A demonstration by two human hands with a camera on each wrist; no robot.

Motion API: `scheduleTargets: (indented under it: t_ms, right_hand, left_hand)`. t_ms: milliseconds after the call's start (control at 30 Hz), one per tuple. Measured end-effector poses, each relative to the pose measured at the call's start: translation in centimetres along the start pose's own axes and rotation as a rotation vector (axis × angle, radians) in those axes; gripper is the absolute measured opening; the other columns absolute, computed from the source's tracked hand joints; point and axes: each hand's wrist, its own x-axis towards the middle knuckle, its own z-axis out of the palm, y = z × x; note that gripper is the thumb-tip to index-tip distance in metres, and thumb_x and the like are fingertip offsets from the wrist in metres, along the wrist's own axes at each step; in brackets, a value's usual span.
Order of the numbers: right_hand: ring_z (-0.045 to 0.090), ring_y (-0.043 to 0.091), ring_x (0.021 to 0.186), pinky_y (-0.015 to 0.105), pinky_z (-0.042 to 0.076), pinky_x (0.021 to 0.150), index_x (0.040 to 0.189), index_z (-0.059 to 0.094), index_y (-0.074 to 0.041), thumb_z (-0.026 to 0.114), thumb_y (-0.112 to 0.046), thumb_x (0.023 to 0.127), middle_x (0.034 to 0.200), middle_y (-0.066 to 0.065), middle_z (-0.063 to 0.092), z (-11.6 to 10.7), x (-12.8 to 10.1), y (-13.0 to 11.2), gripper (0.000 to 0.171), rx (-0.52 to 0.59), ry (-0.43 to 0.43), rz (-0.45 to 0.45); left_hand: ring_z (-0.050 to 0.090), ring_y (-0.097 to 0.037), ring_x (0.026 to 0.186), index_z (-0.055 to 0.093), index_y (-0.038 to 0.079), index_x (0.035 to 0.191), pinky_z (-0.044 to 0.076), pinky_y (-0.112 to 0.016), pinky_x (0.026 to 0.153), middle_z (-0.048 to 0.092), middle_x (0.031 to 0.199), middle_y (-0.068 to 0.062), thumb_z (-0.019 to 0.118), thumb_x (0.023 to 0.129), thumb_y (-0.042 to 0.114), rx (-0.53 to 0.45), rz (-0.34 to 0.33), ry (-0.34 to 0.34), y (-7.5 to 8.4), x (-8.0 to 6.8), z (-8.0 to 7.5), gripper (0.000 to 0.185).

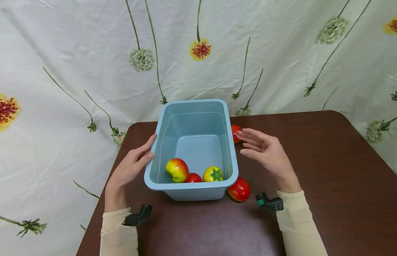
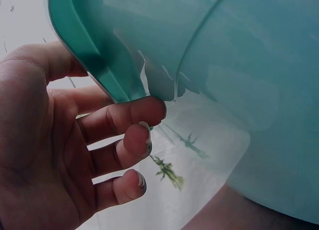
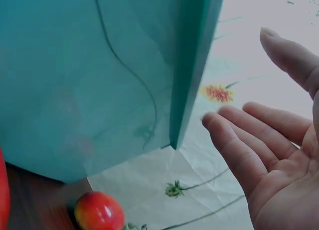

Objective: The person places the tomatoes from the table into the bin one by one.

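A blue plastic bin (image 1: 198, 186) stands near the table's left side. My left hand (image 1: 129, 170) grips its left rim, thumb and curled fingers at the edge; the left wrist view shows the fingers (image 2: 132, 113) under the lip. Inside, at the near end, lie a red-yellow fruit (image 1: 177, 170), a red fruit (image 1: 193, 177) and a yellow fruit (image 1: 213, 174) with a green star-shaped leaf cap. My right hand (image 1: 268, 153) is held off the bin's right side, fingers extended, nothing in it. Near its fingertips is a red fruit (image 1: 236, 133), partly hidden by the bin.
Another red fruit (image 1: 239, 189) lies outside the bin at its near right corner. The dark brown table (image 1: 332, 170) extends to the right. A white flower-print cloth (image 1: 275, 81) hangs behind and along the left side.
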Motion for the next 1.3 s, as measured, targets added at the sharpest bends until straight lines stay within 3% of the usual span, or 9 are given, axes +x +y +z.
scheduleTargets:
  t_ms: [167,400,600,900,1300]
  right_hand:
    - [0.065,0.012,0.114,0.025,0.052,0.093,0.138,0.052,-0.004,0.072,-0.007,0.086,0.134,0.015,0.061,-1.0,0.0,0.5,0.056,-0.009,-0.057,0.047]
    - [0.066,0.015,0.113,0.027,0.054,0.09,0.139,0.049,0.001,0.072,-0.006,0.086,0.134,0.023,0.058,-2.4,0.0,2.2,0.058,-0.099,-0.231,0.081]
    - [0.067,0.015,0.111,0.03,0.055,0.089,0.136,0.05,0.006,0.073,-0.006,0.085,0.132,0.028,0.058,-3.2,0.3,4.0,0.057,-0.077,-0.28,0.085]
    - [0.06,0.044,0.117,0.039,0.053,0.095,0.131,0.055,0.006,0.071,0.003,0.082,0.129,0.027,0.06,-3.5,0.5,7.2,0.051,-0.039,-0.518,0.178]
    - [0.053,0.036,0.13,0.037,0.047,0.103,0.141,0.045,0.004,0.076,-0.005,0.079,0.141,0.023,0.052,-3.7,0.3,9.8,0.07,0.012,-0.728,0.335]
  left_hand:
    - [0.042,-0.03,0.138,0.026,0.02,0.154,0.039,-0.012,0.1,0.031,0.158,-0.005,0.048,0.102,0.017,0.008,-0.002,0.001,0.0,0.0,0.0,0.057]
    - [0.042,-0.032,0.139,0.026,0.019,0.154,0.038,-0.012,0.1,0.032,0.158,-0.006,0.048,0.102,0.016,0.016,0.001,0.004,0.0,0.0,0.0,0.057]
    - [0.041,-0.034,0.139,0.026,0.017,0.154,0.037,-0.011,0.1,0.031,0.158,-0.008,0.048,0.101,0.015,0.012,0.009,-0.001,0.1,0.0,0.0,0.057]
    - [0.039,-0.034,0.14,0.027,0.018,0.154,0.037,-0.01,0.099,0.032,0.158,-0.008,0.048,0.101,0.014,0.016,0.014,0.008,0.2,-0.1,-0.1,0.057]
    - [0.045,-0.035,0.135,0.027,0.019,0.154,0.04,-0.012,0.098,0.033,0.157,-0.009,0.047,0.101,0.013,-0.002,0.024,0.007,0.0,0.0,0.0,0.057]
